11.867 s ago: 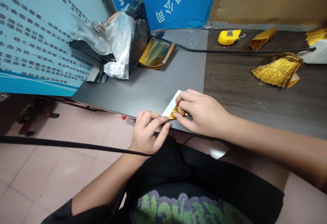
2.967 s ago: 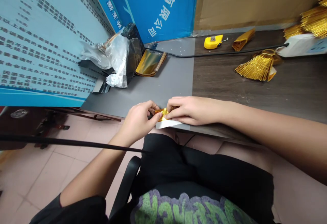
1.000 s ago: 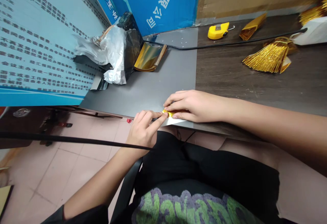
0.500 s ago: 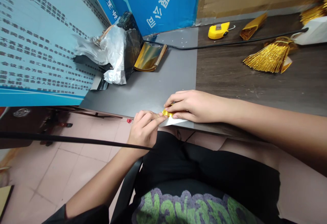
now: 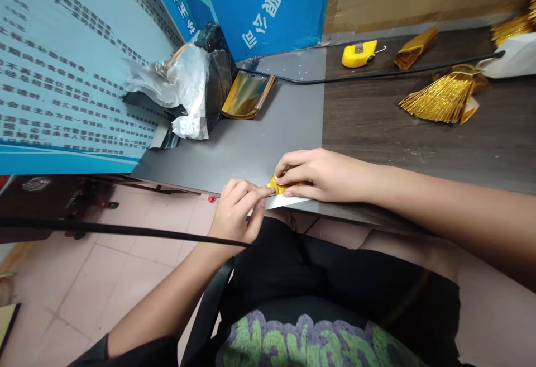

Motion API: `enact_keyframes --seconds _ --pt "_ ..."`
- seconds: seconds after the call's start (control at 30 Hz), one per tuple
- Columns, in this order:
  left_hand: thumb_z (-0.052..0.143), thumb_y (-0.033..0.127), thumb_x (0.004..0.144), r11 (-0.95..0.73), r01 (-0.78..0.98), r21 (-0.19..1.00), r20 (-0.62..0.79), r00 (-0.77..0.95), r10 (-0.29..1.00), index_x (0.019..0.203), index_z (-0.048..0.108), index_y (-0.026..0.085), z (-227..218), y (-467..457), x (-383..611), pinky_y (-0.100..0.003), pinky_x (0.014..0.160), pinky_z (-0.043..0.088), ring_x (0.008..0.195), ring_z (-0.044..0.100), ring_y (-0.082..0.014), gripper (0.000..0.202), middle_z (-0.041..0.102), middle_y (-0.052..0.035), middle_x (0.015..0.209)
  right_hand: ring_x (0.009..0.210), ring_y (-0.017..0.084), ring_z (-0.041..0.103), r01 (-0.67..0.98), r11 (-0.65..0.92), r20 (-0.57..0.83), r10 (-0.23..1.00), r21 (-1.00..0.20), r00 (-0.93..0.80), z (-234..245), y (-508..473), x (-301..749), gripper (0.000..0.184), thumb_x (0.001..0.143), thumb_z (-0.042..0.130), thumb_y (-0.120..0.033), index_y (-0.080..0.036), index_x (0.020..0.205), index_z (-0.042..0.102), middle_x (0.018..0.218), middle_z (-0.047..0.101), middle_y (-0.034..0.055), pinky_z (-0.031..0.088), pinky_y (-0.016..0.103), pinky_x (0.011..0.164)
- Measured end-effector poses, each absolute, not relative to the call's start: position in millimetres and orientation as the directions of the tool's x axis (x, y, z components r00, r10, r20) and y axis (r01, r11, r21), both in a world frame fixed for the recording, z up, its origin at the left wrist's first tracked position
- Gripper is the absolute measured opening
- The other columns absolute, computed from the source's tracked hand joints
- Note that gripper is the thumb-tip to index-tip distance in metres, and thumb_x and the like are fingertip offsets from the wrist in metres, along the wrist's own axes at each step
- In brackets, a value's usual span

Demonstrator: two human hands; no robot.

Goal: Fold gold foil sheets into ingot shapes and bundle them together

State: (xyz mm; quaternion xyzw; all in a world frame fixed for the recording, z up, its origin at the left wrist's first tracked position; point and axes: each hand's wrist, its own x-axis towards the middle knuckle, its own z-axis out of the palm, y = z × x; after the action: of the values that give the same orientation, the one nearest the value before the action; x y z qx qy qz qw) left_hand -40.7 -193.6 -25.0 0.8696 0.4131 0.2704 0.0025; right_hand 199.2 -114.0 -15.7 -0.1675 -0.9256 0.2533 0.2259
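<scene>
At the table's front edge lies a small folded piece of gold foil paper, with a white sheet partly under it. My right hand bends over the foil from the right, its fingertips and thumb gripping it against the table. From the left, my left hand presses its index fingertip onto the foil's left end. That hand's other fingers are curled, and its thumb hangs lower, off the foil. Part of the foil is hidden under the right fingers.
A stack of gold foil sheets leans by a crumpled plastic bag. Behind are a yellow tape measure, folded gold foil, a gold tinsel fringe and a black cable. A blue printed box stands at the back.
My left thumb has dropped away from the foil, while the index finger stays on it. My right hand has shifted slightly right, and more of the folded foil shows.
</scene>
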Motion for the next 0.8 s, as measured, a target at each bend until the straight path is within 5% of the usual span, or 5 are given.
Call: enact_keyframes --seconds 0.13,0.3,0.57,0.8 --pt "0.065 0.026 0.092 -0.567 0.785 0.250 0.428 0.436 0.792 0.116 0.064 0.020 -15 -190 -31 -0.029 0.078 0.046 0.083 0.057 -0.0137 0.025 0.069 -0.0007 0.092 0.096 0.021 0.069 0.193 0.821 0.341 0.421 -0.537 -0.841 -15 -113 199 0.023 0.099 0.059 -0.025 -0.013 0.107 0.077 0.110 0.072 0.0108 0.054 0.034 0.089" --pt "0.066 0.031 0.093 -0.508 0.826 0.243 0.418 0.384 0.824 0.094 0.068 0.022 -14 -188 -26 -0.029 0.077 0.041 0.083 0.059 -0.0137 0.009 0.071 0.0017 0.088 0.097 0.020 0.069 0.196 0.821 0.343 0.424 -0.536 -0.838 -15 -114 198 0.021 0.098 0.061 -0.026 -0.013 0.104 0.077 0.110 0.073 0.0101 0.053 0.033 0.091" --pt "0.067 0.020 0.093 -0.602 0.798 0.006 0.591 0.483 0.646 0.093 0.067 0.021 -23 -187 -26 -0.029 0.073 0.035 0.077 0.052 -0.0132 0.001 0.072 0.0025 0.083 0.093 0.019 0.069 0.237 0.810 0.311 0.450 -0.536 -0.837 -12 -115 199 0.022 0.098 0.061 -0.025 -0.013 0.106 0.077 0.111 0.069 0.0112 0.054 0.032 0.087" --pt "0.067 0.016 0.092 -0.629 0.777 -0.003 0.633 0.488 0.601 0.097 0.067 0.020 -29 -186 -25 -0.028 0.070 0.035 0.076 0.054 -0.0122 0.006 0.070 0.0011 0.082 0.092 0.019 0.067 0.254 0.813 0.290 0.450 -0.524 -0.844 -10 -117 198 0.024 0.098 0.057 -0.024 -0.010 0.103 0.077 0.114 0.066 0.0129 0.053 0.033 0.086"
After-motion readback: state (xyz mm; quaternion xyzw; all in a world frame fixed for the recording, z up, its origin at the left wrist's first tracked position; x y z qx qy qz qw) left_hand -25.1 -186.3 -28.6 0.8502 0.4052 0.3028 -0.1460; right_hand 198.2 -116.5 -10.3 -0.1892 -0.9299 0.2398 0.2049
